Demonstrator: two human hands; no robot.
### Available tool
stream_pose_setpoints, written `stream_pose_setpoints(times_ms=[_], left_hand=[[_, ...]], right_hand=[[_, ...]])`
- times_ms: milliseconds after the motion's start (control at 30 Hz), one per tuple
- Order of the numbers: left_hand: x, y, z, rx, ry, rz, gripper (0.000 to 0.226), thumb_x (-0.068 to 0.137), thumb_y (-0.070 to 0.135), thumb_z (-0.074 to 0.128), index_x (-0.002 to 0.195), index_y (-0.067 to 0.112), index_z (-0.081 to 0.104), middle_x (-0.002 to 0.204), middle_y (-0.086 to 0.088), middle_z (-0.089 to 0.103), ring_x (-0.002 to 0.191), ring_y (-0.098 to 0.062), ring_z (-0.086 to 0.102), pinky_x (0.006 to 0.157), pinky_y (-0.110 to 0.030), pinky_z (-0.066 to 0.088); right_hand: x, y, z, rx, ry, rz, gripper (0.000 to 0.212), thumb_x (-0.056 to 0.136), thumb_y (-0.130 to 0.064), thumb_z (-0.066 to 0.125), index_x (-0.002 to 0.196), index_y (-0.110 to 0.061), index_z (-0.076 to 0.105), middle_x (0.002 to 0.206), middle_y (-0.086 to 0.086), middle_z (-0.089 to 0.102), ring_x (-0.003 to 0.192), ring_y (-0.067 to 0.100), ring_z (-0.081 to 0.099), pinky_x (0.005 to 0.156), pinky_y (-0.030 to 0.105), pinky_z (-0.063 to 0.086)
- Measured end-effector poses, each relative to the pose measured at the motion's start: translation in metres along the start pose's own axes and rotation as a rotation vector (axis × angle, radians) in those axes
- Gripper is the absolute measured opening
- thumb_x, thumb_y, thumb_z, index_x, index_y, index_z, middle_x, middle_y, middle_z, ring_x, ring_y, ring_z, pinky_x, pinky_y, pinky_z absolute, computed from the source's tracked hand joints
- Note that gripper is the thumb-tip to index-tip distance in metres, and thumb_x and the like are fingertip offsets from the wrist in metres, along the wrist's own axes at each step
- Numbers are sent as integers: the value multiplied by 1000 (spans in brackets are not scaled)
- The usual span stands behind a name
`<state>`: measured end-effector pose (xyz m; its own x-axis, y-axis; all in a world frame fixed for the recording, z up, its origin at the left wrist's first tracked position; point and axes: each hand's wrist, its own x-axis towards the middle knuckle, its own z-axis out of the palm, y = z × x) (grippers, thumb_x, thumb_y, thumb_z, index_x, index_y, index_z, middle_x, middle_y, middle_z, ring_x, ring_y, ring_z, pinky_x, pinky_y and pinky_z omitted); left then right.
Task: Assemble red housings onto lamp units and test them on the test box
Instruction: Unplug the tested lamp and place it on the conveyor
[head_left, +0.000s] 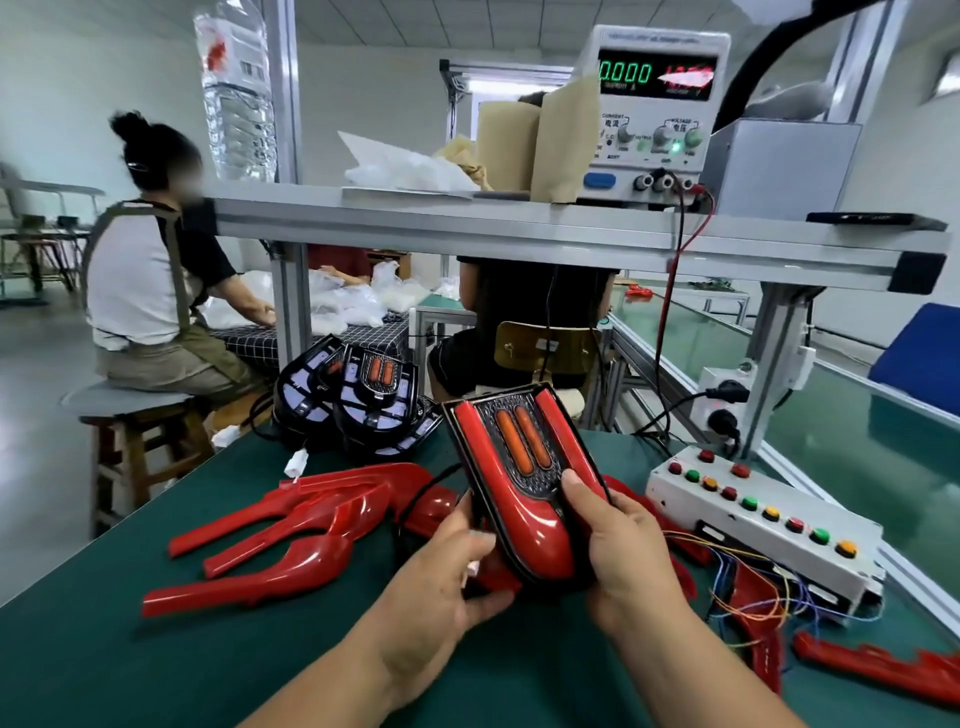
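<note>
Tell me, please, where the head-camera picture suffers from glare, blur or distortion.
Head view: the wide lens tilts the posts of the shelf frame; on the power supply the green 0.000 is crisp, the red readout smeared and unreadable; soft highlights streak the loose red housings; the lamp unit held by the left hand and right hand is sharp.

One test box (810, 558) on the right of the surface (156, 649), eleven buttons (795, 525) on it: five red, three green, three amber. One power supply (654, 104) up on the shelf (467, 218), one water bottle (236, 93). One lamp unit (524, 467) wearing red, at least two bare lamp units (363, 405) far behind. Loose red housings (311, 525) on the left overlap, three or so.
</note>
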<state>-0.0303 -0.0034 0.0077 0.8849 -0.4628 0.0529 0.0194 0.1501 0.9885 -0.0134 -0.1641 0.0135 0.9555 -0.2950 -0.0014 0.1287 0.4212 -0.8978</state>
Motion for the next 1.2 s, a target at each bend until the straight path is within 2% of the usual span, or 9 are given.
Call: stream_pose_setpoints(times_ms=[67,200,400,533,667,833,1000,1133,1200], left_hand=[[2,-3,5,-16,42,29,44,89,59,55,132,56,45,137,17,55,119,-6,58,95,-36,54],[7,-9,-1,-3,56,43,52,80,48,58,131,41,51,120,12,69,106,-8,68,76,-28,58],[3,-8,-13,38,65,21,50,79,48,59,125,29,59,115,5,72,103,-12,70,71,-24,57],[1,-7,-15,57,62,25,48,80,47,59,125,30,58,113,5,73,102,-12,70,71,-23,56],[0,-4,-13,111,64,60,48,81,48,57,126,33,56,115,7,72,104,-10,69,72,-22,57],[0,11,-9,184,85,138,35,92,37,56,127,39,55,120,11,69,108,-7,67,76,-25,58],[0,62,10,311,72,291,27,98,24,55,122,36,59,114,17,71,104,-3,67,81,-28,59],[-2,111,40,406,82,450,24,96,22,58,113,38,62,103,28,70,93,4,67,77,-29,60],[-5,136,61,471,45,554,24,95,27,59,114,42,62,106,30,68,97,7,65,85,-28,57]], right_hand=[[-4,1,5,7,16,23,25,83,-19,74,102,-5,69,87,15,76,76,31,74,57,38,59],[-9,1,9,-27,28,50,26,84,-25,75,101,-6,69,84,13,76,73,30,74,54,34,58],[-11,5,10,-194,6,45,33,84,-41,71,102,-14,68,84,6,77,75,25,75,68,40,60],[-11,6,11,-315,52,-14,42,90,-58,52,99,-20,67,81,-4,76,72,14,73,60,27,56],[-9,6,13,-379,99,11,55,95,-62,36,104,-16,67,94,2,75,89,20,70,84,39,56],[-9,-3,16,-376,146,-60,48,95,-60,38,87,-22,66,76,-4,74,73,13,70,59,25,50],[-14,-43,28,-329,176,-126,55,92,-64,39,88,-18,68,73,-2,75,76,21,73,73,39,59],[-26,-96,32,-258,200,-242,58,91,-65,42,83,-14,70,70,3,74,63,20,73,50,29,56],[-40,-128,27,-237,240,-304,60,91,-66,42,89,-14,72,77,5,76,68,25,74,56,36,58]])
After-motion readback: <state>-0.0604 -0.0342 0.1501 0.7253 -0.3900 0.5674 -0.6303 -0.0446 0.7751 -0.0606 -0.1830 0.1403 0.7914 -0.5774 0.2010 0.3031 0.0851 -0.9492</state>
